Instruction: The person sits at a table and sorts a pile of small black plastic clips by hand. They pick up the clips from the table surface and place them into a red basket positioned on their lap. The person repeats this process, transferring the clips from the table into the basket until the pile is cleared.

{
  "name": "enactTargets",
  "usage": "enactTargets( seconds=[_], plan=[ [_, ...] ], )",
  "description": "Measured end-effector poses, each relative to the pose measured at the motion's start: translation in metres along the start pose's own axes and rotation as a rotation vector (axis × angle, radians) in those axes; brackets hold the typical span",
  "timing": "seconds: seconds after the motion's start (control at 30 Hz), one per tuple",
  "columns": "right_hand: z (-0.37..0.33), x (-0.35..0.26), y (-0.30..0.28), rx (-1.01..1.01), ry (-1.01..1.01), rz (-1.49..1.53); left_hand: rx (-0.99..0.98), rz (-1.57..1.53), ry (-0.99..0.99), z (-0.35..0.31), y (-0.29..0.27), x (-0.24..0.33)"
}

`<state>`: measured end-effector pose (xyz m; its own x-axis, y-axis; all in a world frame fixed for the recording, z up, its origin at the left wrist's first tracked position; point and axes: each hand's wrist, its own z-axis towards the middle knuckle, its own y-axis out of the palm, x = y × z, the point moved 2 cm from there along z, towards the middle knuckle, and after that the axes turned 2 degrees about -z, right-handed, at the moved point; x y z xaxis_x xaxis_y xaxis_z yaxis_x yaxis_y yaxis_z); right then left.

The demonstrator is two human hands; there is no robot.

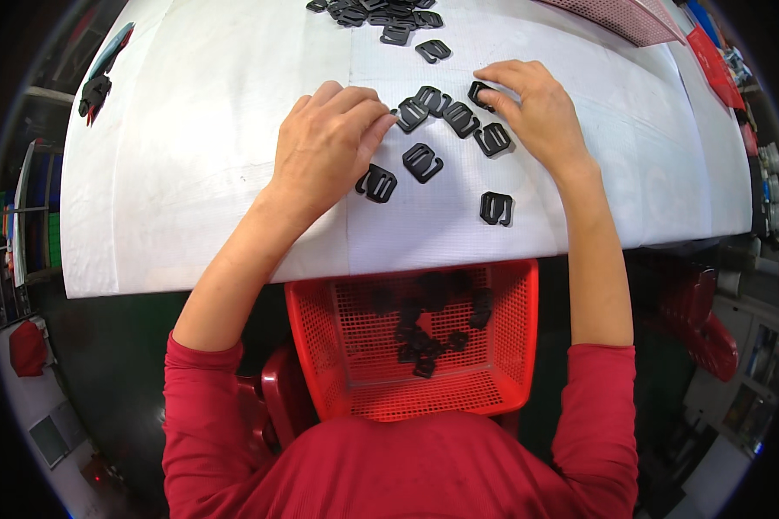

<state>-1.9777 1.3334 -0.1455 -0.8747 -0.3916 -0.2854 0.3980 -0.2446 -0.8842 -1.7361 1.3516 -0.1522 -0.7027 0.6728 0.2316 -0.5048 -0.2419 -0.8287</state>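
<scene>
Black plastic hook buckles lie scattered on the white-covered table. My left hand (329, 143) is closed, its thumb and forefinger meeting at the left edge of one buckle (413, 114). Between the thumb and fingers of my right hand (537, 112) is another buckle (479, 93), partly covered by the thumb. Several more lie between the hands, among them a slanted buckle (461, 119) and one below my right hand, a buckle (493, 138). Nearer to me are a loose buckle (422, 163), a buckle (377, 183) by my left wrist, and a buckle (496, 208) toward the table's front edge.
A red mesh basket (529, 346) with several black pieces inside sits below the table's front edge. A pile of buckles (381, 14) lies at the far side. A pink basket (627, 19) stands far right. A dark-handled tool (95, 93) rests at the left edge.
</scene>
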Motion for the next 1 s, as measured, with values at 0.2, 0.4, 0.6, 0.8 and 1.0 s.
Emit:
enactTargets(
  seconds=[0.2, 0.4, 0.6, 0.8, 1.0],
  plan=[
    [-0.012, 0.006, 0.0, -0.106, 0.075, 0.008, -0.054, 0.03, 0.06, 0.011, 0.017, 0.01],
    [-0.032, 0.008, -0.018, 0.068, 0.074, -0.071, -0.04, -0.393, -0.312, 0.017, 0.016, -0.002],
    [-0.056, -0.011, -0.01, 0.06, -0.173, 0.019, 0.017, -0.176, -0.167, 0.016, 0.01, 0.002],
    [-0.056, -0.017, -0.014, 0.152, 0.018, 0.069, -0.123, -0.05, 0.071, 0.015, 0.033, 0.032],
    [-0.091, -0.039, -0.031, -0.129, -0.026, 0.337, 0.091, -0.33, -0.078, 0.019, 0.014, 0.008]
  ],
)
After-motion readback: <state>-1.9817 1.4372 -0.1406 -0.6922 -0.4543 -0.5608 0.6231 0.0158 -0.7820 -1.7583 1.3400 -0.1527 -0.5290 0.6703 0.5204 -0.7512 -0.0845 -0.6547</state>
